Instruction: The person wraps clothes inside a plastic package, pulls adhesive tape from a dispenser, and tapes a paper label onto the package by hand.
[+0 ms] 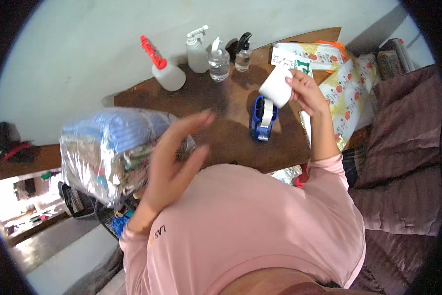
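My right hand (305, 93) pinches a white roll (277, 87) by its right side, thumb on the near face, and holds it up over the back right of the desk. Just below the roll, a blue tape dispenser (262, 132) stands on the wood with a roll of tape in it. My left hand (174, 164) is slightly blurred, with thumb and fingers apart and nothing in them. It overlaps the right edge of a clear plastic bag (107, 157) packed with folded cloth, blue on top.
Along the wall on the brown desk (221, 132) stand a red-topped spray bottle (168, 74), a white pump bottle (198, 56), a clear bottle (219, 64) and a black-topped bottle (242, 60). Flower-patterned packages (346, 96) lie at the right, beside a dark striped cushion (403, 142).
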